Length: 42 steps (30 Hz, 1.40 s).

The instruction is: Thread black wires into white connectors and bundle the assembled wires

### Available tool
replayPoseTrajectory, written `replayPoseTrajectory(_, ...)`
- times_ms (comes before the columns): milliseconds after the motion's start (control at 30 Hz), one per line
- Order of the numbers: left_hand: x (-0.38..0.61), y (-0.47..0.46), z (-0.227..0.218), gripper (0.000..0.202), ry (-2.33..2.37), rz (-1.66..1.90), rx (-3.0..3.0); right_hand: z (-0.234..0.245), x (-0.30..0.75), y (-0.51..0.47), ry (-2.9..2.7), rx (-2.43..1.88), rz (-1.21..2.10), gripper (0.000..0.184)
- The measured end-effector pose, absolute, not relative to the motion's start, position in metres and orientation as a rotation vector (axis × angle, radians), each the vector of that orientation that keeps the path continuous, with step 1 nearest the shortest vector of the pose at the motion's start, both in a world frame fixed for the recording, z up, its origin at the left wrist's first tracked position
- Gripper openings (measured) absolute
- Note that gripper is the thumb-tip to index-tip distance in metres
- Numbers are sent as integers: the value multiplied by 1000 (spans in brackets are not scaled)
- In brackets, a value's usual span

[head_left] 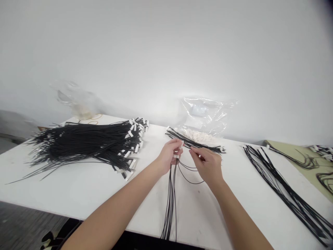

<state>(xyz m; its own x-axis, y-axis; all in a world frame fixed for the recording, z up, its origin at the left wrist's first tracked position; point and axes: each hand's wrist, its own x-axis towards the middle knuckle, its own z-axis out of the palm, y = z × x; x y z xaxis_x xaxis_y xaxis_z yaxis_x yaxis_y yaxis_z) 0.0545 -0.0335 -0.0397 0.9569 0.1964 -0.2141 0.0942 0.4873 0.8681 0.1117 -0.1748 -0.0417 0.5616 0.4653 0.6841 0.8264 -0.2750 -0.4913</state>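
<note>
My left hand is closed around white connectors, with several black wires hanging down from it past the table's front edge. Just to its right, my right hand pinches thin black wire close to the connector; the exact tip between the fingers is too small to make out. Two loose wires curve in the gap between the hands. Behind both hands lies a short bundle of black wires with white ends.
A big pile of black wires with white connectors covers the left of the white table. At the back, a clear plastic bag holds small white connectors. Long black wires lie on the right, beside a greenish mat.
</note>
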Motion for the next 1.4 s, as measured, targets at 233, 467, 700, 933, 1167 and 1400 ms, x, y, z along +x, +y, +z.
replayPoseTrajectory(233, 54, -35, -38, 21, 258, 50, 1081, -47, 114, -174, -1059, -1914, -563, 12)
replayPoseTrajectory(467, 54, -35, -39, 20, 246, 58, 1082, -45, 114, -176, -1035, -1936, -540, 14)
replayPoseTrajectory(700, 53, -38, -37, 24, 296, 72, 1137, -38, 108, -175, -965, -1914, -525, 18)
replayPoseTrajectory(933, 52, -40, -39, 25, 283, 72, 1217, -45, 111, -177, -1042, -1941, -602, 12)
replayPoseTrajectory(1167, 52, -41, -39, 25, 291, 49, 1221, -43, 109, -175, -1015, -1937, -603, 17)
replayPoseTrajectory(1400, 53, -42, -39, 27, 305, 53, 1196, -45, 111, -173, -1011, -1979, -638, 18)
